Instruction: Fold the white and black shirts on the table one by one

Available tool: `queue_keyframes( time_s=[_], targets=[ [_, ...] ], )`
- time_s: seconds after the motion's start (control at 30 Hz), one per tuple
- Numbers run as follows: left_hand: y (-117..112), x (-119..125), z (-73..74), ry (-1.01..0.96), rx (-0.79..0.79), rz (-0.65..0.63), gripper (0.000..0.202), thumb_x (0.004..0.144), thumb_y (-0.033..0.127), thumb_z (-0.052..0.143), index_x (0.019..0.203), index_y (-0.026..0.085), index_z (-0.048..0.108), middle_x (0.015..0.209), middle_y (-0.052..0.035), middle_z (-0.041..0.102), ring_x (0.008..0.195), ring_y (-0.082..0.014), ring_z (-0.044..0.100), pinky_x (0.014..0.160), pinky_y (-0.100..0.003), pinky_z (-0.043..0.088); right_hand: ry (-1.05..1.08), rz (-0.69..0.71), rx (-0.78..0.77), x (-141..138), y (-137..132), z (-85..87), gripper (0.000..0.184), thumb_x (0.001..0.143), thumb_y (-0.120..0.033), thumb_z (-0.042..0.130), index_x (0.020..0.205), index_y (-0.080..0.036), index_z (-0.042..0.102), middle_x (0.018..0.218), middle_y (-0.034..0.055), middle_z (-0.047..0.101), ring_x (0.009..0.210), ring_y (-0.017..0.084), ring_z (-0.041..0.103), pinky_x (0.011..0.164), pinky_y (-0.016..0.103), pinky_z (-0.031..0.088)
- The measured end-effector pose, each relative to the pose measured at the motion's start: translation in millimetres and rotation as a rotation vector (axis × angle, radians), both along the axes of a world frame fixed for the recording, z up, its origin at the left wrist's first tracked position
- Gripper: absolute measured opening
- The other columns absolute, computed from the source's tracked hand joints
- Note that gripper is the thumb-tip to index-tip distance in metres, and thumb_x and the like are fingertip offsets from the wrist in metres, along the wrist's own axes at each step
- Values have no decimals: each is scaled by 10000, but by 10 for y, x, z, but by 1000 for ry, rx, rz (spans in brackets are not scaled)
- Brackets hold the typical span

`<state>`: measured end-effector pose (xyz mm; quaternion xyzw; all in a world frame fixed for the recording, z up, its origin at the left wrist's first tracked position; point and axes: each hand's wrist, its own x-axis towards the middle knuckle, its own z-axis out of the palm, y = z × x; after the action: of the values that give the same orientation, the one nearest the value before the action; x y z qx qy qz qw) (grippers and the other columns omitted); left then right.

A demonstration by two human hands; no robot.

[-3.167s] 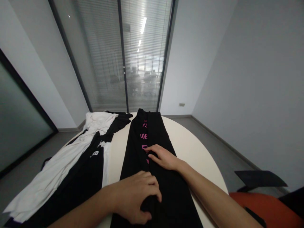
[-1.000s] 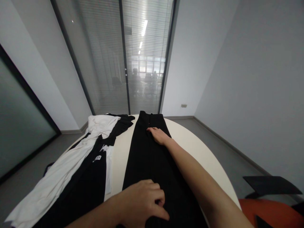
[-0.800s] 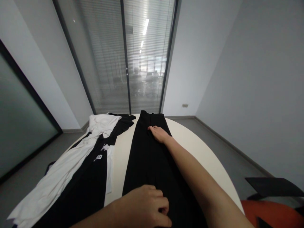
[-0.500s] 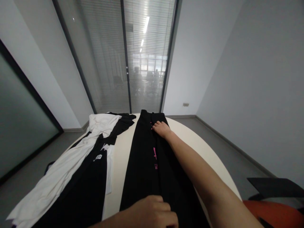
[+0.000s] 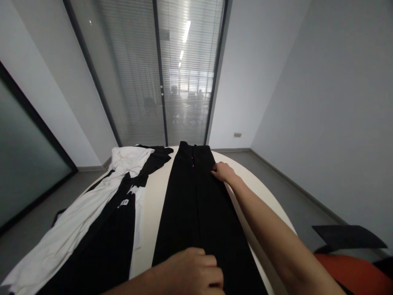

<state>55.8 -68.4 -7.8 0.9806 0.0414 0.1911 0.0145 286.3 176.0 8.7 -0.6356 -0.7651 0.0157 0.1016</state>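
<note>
Black trousers (image 5: 199,205) lie lengthwise on a round cream table, waistband at the far end. Small pink marks show along the middle near the waist. At the near end, my left hand (image 5: 199,268) is closed over the trousers with curled fingers; the fabric at its fingertips is mostly hidden. My right hand (image 5: 225,171) pinches the right edge of the trousers below the waistband.
Left of the trousers, a pile of white and black clothes (image 5: 104,205) runs along the table (image 5: 153,200), some with white lettering. An orange and black chair (image 5: 350,270) stands at the right. Blind-covered glass panels (image 5: 187,102) rise behind the table.
My right hand has moved from the middle opening to the right edge. The right panel of the trousers is spread wider, and most of the pink print is now covered.
</note>
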Motion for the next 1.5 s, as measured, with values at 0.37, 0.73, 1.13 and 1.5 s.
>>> queue_keyframes(
  time_s=[0.37, 0.73, 1.13, 1.5],
  targets=[
    [-90, 25, 62, 0, -23, 55, 95, 971, 340, 616, 939, 254, 640, 943, 57, 682, 766, -98, 566, 552, -270, 396, 96, -118, 44, 262, -325, -149, 204, 949, -330, 582, 1001, -202, 732, 1025, 103, 723, 931, 225, 675, 768, 279, 458],
    [-86, 18, 73, 51, 13, 31, 91, 948, 306, 650, 903, 235, 615, 889, 56, 663, 707, -106, 537, 514, -281, 347, 144, -263, -36, 371, -354, -134, 358, 883, -512, 637, 999, -181, 701, 974, 128, 736, 873, 247, 684, 679, 292, 454],
    [-136, 28, 105, -19, -75, 6, 117, 992, 289, 570, 915, 223, 630, 947, 64, 700, 741, -95, 577, 547, -265, 416, 228, -51, -200, 503, -617, -93, 152, 859, -304, 692, 954, -189, 719, 897, 55, 750, 785, 182, 679, 664, 244, 443],
    [-63, -38, 247, 138, -134, -1, 183, 901, 332, 691, 1039, 239, 615, 1035, 43, 677, 808, -130, 586, 548, -283, 385, 176, 346, -23, 428, -839, -197, 616, 921, -569, 572, 1457, -276, 492, 1541, 133, 416, 1417, 330, 381, 1147, 520, 322]
  ],
)
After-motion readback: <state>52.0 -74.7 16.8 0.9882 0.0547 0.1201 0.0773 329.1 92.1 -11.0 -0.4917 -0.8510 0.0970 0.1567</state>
